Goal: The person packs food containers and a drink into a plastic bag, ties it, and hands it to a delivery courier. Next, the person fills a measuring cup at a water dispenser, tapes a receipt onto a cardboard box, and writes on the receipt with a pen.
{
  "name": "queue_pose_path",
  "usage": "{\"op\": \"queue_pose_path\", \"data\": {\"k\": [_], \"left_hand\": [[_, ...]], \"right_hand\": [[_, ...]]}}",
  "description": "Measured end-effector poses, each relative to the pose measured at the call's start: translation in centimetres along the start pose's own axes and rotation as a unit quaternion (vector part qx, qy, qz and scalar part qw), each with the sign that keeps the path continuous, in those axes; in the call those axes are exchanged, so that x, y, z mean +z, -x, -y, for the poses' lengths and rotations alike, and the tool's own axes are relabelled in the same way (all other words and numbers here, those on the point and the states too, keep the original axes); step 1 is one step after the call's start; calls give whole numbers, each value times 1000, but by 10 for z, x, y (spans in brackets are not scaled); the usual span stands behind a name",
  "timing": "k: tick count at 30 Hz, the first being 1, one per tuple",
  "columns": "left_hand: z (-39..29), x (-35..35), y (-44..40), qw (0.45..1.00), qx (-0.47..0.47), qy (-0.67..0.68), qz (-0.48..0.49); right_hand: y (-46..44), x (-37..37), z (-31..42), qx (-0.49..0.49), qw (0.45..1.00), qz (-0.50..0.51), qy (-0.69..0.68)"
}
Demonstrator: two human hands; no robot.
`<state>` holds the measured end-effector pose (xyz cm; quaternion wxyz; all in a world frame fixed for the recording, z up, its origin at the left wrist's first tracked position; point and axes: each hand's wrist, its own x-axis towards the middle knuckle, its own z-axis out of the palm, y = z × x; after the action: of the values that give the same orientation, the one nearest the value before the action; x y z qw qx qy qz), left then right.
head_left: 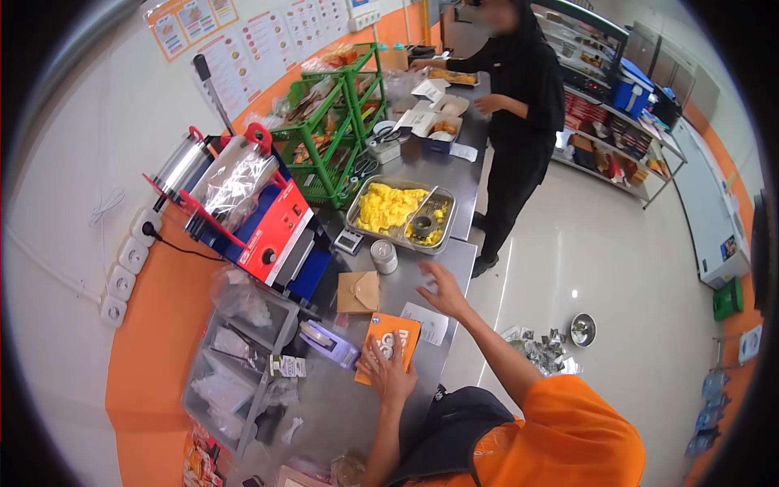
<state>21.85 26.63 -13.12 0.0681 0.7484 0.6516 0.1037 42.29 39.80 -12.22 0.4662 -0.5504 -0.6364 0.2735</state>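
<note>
My left hand (388, 372) lies on an orange carton (399, 329) with white lettering, its fingers spread over the top face. Open and holding nothing I can see, my right hand (441, 290) hovers by the counter's edge. Below it lies a printed paper slip (425, 323), partly under or against the carton. Beside the carton sit a purple tape dispenser (329, 344) and a closed brown kraft box (358, 292). A white-topped can (384, 256) stands between the kraft box and a metal tray (444, 241) of yellow food.
A red and blue sealing machine (272, 235) and green racks (316, 134) line the wall side. Nearer me is a grey divided bin (213, 381) of plastic bags. Another person (523, 105) in black stands at the counter's far end. A metal bowl (583, 329) sits on the floor.
</note>
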Motion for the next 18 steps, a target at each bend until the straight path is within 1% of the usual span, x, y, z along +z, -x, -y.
{"op": "queue_pose_path", "data": {"k": [1,3,6,7,10,13,14,16,18], "left_hand": [[-1,-1,1,1000,0,-1,2],[0,0,0,1000,6,-10,-5],[-1,2,1,1000,4,-13,-12],[0,4,1,1000,4,-14,-13],[-1,2,0,1000,-1,-4,-8],[0,-4,-3,1000,0,11,20],[-1,-7,0,999,-3,23,37],[-7,-24,8,998,1,47,36],[-8,-44,30,996,2,77,32]], "right_hand": [[-26,16,2,-21,999,6,-30],[-69,41,-5,-146,983,19,113],[-96,59,-19,-85,976,121,161],[-99,61,-25,-100,978,111,144],[-83,57,-33,-91,977,87,171],[-52,50,-27,-112,966,30,232],[-57,50,-26,-115,966,28,231],[-57,48,-25,-112,967,30,228],[-52,45,-17,-126,959,19,255]]}}
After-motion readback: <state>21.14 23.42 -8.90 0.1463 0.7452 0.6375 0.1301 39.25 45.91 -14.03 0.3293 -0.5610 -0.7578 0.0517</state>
